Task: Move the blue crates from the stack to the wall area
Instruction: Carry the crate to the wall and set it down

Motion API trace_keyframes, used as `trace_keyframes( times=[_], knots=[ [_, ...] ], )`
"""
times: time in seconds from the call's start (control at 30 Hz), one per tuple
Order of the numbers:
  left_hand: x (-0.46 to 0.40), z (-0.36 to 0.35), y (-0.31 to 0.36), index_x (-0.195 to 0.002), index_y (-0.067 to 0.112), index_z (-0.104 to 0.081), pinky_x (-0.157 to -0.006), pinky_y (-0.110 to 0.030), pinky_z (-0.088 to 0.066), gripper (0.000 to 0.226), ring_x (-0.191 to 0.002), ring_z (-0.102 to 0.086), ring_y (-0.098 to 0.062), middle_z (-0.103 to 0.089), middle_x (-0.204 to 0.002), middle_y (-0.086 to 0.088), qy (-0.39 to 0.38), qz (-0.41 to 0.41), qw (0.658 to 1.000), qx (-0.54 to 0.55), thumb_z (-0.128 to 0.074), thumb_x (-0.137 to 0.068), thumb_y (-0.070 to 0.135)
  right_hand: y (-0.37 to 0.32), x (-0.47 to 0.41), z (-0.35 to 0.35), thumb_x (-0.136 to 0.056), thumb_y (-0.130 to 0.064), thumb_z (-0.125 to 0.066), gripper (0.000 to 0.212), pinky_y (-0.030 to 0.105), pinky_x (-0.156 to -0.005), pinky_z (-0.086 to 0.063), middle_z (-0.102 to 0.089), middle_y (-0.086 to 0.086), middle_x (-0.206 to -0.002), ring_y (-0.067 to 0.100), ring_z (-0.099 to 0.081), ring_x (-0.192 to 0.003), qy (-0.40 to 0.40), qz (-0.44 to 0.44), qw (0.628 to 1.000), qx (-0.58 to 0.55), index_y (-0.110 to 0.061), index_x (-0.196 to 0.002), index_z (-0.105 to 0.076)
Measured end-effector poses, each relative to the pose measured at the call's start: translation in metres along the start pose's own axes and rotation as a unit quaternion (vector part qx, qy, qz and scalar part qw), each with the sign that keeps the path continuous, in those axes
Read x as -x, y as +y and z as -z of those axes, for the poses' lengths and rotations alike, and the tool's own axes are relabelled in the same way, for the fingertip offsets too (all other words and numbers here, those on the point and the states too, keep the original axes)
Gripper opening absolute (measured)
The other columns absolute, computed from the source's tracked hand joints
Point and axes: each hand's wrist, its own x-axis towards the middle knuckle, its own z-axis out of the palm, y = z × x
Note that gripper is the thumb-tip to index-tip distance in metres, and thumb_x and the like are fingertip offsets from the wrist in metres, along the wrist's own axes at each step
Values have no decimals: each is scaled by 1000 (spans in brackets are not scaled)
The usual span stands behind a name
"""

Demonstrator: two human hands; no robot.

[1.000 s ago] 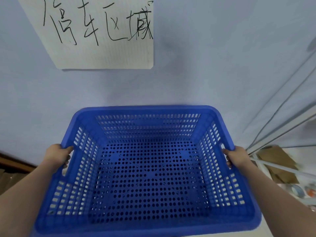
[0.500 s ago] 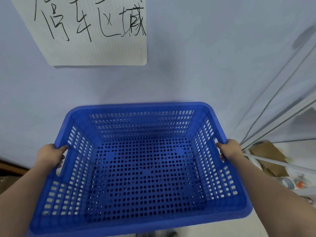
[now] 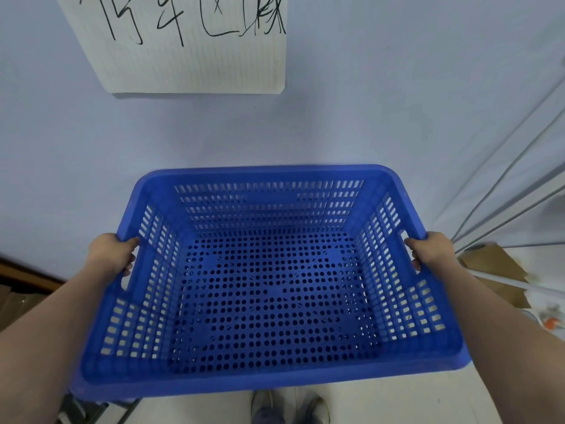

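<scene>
Blue perforated crate; lilac wall; white lined sign.

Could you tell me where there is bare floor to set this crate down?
Bare pale floor lies under the blue perforated plastic crate, right of the shoes. Crowded: brown cardboard and white pole at right.

This looks like a storage or utility room, perhaps in a warehouse. A bare pale-blue wall carries a handwritten paper sign above the gripped crate. Right of the right-hand grip lie flattened cardboard, a white pipe and slanting cables. The small clutter beyond them is too blurred to name.
</scene>
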Motion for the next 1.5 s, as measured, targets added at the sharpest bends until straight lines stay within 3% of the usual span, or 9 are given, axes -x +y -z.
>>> trace_keyframes(
  times=[0.2, 0.47, 0.57, 0.7, 0.77, 0.83, 0.93, 1.2, 1.5],
  knots=[
    [7, 3, -8, -100, -11, -54, -49, -31, -51, 33, -57, -54, -34, -59, -74, -24, 12, -28, 997, -70, -57, -92, 21, 8, 4, -2, -87, -19, -53, 21, 28, -47, -44, -58, 15, -64, 26, -56, -40, 13, 15, 1000, -17, 3, -88, -57],
    [99, -30, -35, -132, -3, -45, -108, -53, -26, 60, -131, -38, -40, -46, -137, -23, 118, -190, 924, -311, -66, -85, 28, 9, 40, 1, -89, -38, -51, 46, 37, -75, -43, -59, 21, -114, 39, -59, -101, 56, 101, 990, 84, 0, -115, -49],
    [154, -60, -43, -104, 4, -60, -86, -43, -47, 31, -95, -58, -30, -60, -107, -17, -31, -161, 952, -257, -53, -94, 33, 19, 63, -5, -87, -33, -55, 66, 45, -99, -37, -38, 22, -142, 38, -40, -128, 72, 182, 959, 205, 1, -139, -32],
    [200, -83, -43, -70, 17, -45, -59, -31, -32, 39, -54, -34, -20, -41, -64, -6, -249, -165, 910, -286, -44, -96, 45, 31, 98, -21, -90, -45, -48, 58, 51, -117, -4, -10, 18, -159, 36, -5, -147, 19, 192, 934, 301, -9, -136, -44],
    [219, -86, -38, -69, 16, -42, -58, -30, -31, 43, -51, -30, -19, -35, -59, -4, -274, -179, 898, -295, -43, -96, 50, 33, 122, -34, -93, -42, -43, 44, 56, -117, -4, -44, 14, -143, 33, -33, -137, -52, 221, 934, 277, -10, -118, -59],
    [237, -88, -35, -64, 19, -37, -55, -29, -30, 46, -49, -27, -18, -30, -55, -2, -275, -204, 882, -322, -38, -97, 51, 40, 151, -48, -96, -37, -41, 38, 52, -109, -29, -66, 9, -94, 23, -59, -89, -145, 246, 932, 222, -8, -96, -66],
    [250, -91, -40, -63, 22, -38, -54, -29, -32, 47, -50, -31, -19, -33, -56, -2, -224, -245, 876, -349, -33, -98, 52, 45, 179, -58, -100, -33, -38, 42, 30, -58, -35, -35, 3, -56, 16, -29, -48, -151, 319, 903, 244, -16, -62, -46],
    [248, -90, -41, -61, 23, -32, -55, -30, -33, 45, -50, -30, -18, -35, -56, 0, -140, -326, 873, -335, -35, -99, 46, 46, 185, -59, -86, -29, -54, 53, 19, -41, 0, 0, -6, -46, 9, 1, -39, -2, 447, 853, 269, -27, -51, -14],
    [240, -90, -35, -61, 22, -30, -48, -23, -22, 45, -48, -27, -15, -31, -55, 2, -144, -354, 864, -328, -34, -100, 42, 40, 184, -59, -92, -31, -47, 54, 23, -39, -7, -9, -7, -43, 7, -7, -38, -29, 417, 867, 270, -30, -51, -11]
  ],
)
